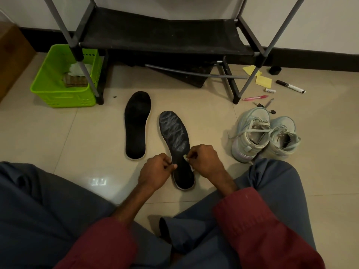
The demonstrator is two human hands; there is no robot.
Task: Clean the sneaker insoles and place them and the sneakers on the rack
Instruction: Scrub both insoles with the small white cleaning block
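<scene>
Two black insoles lie on the tiled floor. The left insole (137,125) is plain black. The right insole (175,136) shows whitish wet streaks on its front half. My left hand (156,171) pinches the right insole's left edge near the heel. My right hand (204,162) grips a small white wipe (186,157) against the insole's right side. A pair of pale mint sneakers (264,136) stands on the floor to the right. The black shoe rack (163,37) stands beyond the insoles, its low shelf bare.
A green basket (58,90) holding tissues and a box sits by the rack's left leg. Yellow notes (262,80), a marker (290,86), a pink pen (255,98) and keys (262,105) lie at right. My crossed legs fill the foreground.
</scene>
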